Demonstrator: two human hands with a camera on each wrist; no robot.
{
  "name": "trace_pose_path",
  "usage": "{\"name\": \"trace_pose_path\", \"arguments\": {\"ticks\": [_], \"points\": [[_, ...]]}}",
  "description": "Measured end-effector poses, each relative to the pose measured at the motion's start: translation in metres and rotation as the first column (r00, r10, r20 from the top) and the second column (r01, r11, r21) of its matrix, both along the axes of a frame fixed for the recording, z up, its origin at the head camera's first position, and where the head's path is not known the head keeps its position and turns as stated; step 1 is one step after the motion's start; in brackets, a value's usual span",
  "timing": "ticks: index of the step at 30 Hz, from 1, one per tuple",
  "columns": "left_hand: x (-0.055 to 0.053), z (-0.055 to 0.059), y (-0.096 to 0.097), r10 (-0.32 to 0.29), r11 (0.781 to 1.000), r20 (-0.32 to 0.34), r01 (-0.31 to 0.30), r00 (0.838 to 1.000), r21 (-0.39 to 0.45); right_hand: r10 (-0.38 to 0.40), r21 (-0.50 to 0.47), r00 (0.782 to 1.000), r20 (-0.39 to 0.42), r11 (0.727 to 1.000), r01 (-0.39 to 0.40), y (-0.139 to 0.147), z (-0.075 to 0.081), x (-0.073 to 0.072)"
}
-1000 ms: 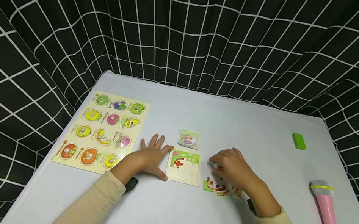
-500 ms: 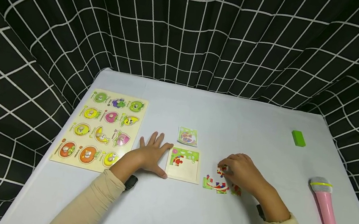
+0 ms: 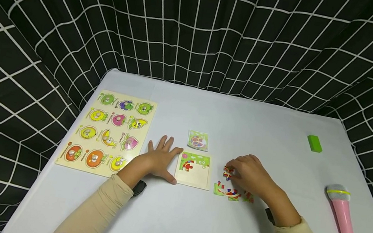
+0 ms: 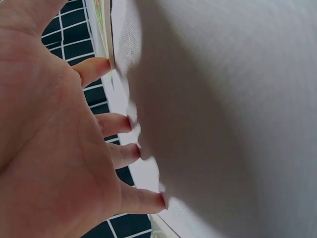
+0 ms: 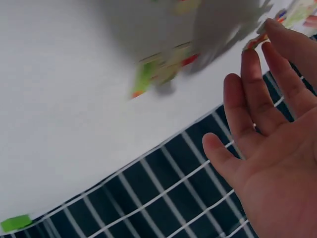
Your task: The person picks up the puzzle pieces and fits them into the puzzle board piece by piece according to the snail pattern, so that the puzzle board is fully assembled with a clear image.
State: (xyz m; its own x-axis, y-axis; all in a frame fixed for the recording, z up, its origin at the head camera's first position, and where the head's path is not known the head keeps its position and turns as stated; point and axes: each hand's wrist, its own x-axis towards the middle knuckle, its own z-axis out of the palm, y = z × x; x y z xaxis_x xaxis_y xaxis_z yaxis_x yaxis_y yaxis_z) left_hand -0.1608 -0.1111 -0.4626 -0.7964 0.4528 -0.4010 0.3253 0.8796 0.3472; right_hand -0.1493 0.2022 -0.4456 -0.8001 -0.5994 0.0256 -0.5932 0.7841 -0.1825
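Note:
My left hand (image 3: 160,160) lies with spread, straight fingers at the left edge of a small square puzzle tray (image 3: 193,178); in the left wrist view a finger (image 4: 94,69) meets the tray's side. Joined pieces with a green border and a bit of red fill the tray's upper part. To the right, my right hand (image 3: 251,175) pinches a red, white and blue jigsaw piece (image 3: 227,173) between thumb and fingertips. Several loose jigsaw pieces (image 3: 231,193) lie just below that hand, some partly hidden by it. Above the tray is a small picture card (image 3: 198,140).
A large fruit peg board (image 3: 107,133) lies on the left of the white table (image 3: 165,217). A green block (image 3: 314,143) sits at the far right, and a pink toy microphone (image 3: 342,220) lies at the right side. Black gridded cloth (image 3: 198,30) surrounds the table's back and sides.
My right hand has taken hold of a jigsaw piece from the loose pile and raised it into view, shifting slightly left since half a second ago. My left hand stays at the tray.

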Motion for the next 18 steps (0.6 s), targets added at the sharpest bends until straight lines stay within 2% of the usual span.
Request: {"name": "trace_pose_path", "arguments": {"ticks": [10, 18], "points": [[0.001, -0.001, 0.001, -0.006, 1.0, -0.012, 0.006, 1.0, -0.015, 0.13, -0.017, 0.99, -0.049, 0.991, -0.131, -0.055, -0.004, -0.002], [0.003, 0.003, 0.001, -0.012, 0.999, -0.03, 0.011, 0.999, -0.031, 0.167, -0.004, 0.985, -0.03, 0.986, -0.167, -0.081, -0.007, -0.003]]}}
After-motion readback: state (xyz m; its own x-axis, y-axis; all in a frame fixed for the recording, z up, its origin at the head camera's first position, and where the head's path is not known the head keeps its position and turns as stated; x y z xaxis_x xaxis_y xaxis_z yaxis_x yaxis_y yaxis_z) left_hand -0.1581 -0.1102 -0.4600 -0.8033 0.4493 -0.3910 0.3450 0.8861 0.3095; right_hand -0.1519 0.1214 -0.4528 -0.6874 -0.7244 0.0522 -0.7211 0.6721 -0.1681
